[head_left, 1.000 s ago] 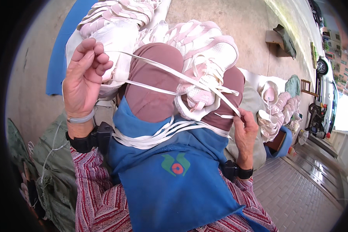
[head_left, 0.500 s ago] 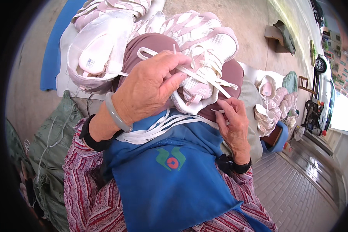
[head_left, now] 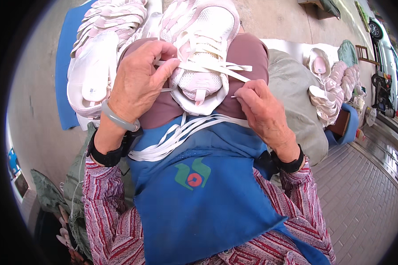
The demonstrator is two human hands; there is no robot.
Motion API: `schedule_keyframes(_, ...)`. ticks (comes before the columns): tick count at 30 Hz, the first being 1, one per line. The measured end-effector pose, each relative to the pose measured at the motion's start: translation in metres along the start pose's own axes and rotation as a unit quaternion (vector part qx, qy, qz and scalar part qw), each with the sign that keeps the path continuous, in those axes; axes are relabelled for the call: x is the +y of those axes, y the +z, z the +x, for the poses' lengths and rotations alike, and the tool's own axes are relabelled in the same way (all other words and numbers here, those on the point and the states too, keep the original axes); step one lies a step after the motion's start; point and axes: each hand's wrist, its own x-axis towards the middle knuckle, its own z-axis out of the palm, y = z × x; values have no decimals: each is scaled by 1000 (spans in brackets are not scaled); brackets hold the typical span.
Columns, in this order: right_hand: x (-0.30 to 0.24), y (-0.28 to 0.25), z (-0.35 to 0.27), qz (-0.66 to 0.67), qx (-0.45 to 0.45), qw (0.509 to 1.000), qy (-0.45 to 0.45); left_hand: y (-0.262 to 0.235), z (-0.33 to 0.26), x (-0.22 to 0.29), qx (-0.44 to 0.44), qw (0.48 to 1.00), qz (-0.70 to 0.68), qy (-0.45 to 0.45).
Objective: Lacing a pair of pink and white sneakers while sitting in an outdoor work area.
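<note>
A white and pale pink sneaker rests on my lap between my knees, its heel opening toward me. Its white shoelace runs through the eyelets, and the two ends cross over the tongue. My left hand is closed in a pinch on the lace at the shoe's left. To the right, my right hand pinches the other lace end, with a tip poking out past the fingers. A bundle of loose white laces lies across my blue apron.
At the far left, stacked sneakers lie on a white sheet over a blue mat. More shoes sit at the right, near a blue container. Green sacking lies at the lower left.
My hands have moved apart, drawing the lace across the shoe; the big loop by my left hand is no longer seen. The whole view has shifted, with the shoe now higher and further left.
</note>
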Motion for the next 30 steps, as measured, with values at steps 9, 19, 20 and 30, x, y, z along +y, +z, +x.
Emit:
schedule_keyframes(9, 15, 7, 36, 97, 130, 987, 3, 29, -25, 42, -44, 991, -124, -14)
schedule_keyframes(19, 13, 15, 27, 133, 118, 984, 11, 44, -4, 42, -65, 997, 37, 19)
schedule_keyframes(20, 14, 16, 29, 125, 116, 985, 8, 45, -3, 42, -56, 998, 11, -4)
schedule_keyframes(30, 12, 16, 27, 178, 105, 978, 11, 44, -6, 40, -54, 997, 57, -10)
